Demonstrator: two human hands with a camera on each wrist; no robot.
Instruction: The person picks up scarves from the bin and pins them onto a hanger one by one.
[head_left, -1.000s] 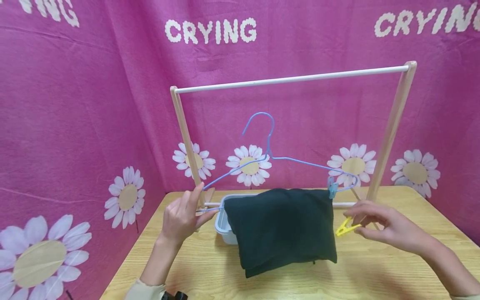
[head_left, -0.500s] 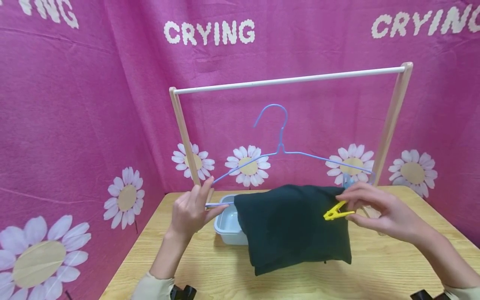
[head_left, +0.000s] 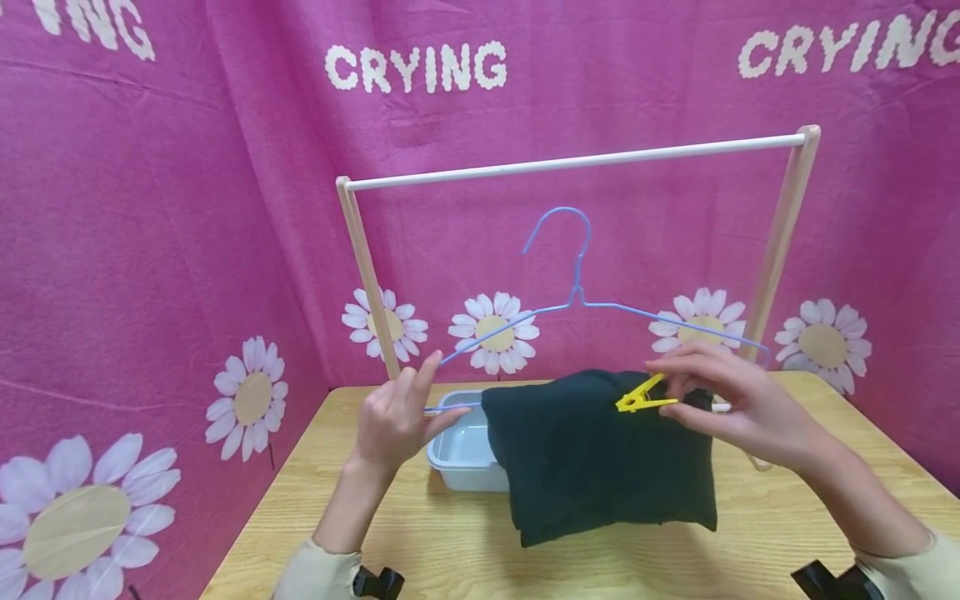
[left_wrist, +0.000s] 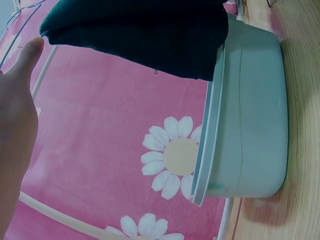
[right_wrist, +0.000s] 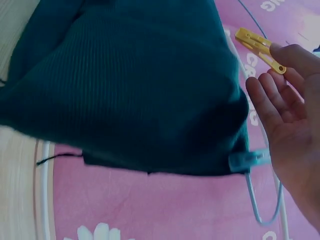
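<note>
A blue wire hanger (head_left: pixel 577 293) is held up over the table by my left hand (head_left: pixel 393 417), which grips its left end. Over the hanger's lower bar drapes a dark green ribbed cloth (head_left: pixel 600 467), folded and hanging down. My right hand (head_left: pixel 738 400) pinches a yellow clothespin (head_left: pixel 637 398) between thumb and fingers, in front of the cloth's upper edge. In the right wrist view, a light blue clothespin (right_wrist: pixel 247 161) clips the cloth to the bar near the hanger's end; the right hand hides it from the head view.
Behind the cloth stands a pale grey-blue plastic basin (head_left: pixel 465 475) on the wooden table (head_left: pixel 405 550). A wooden rack with a white top rail (head_left: pixel 570 163) rises at the back. Pink curtains (head_left: pixel 247 167) with daisies enclose the table.
The hanger and cloth have shifted right with my left hand. My right hand has brought the yellow clothespin leftward and up, from beside the cloth to in front of its upper part.
</note>
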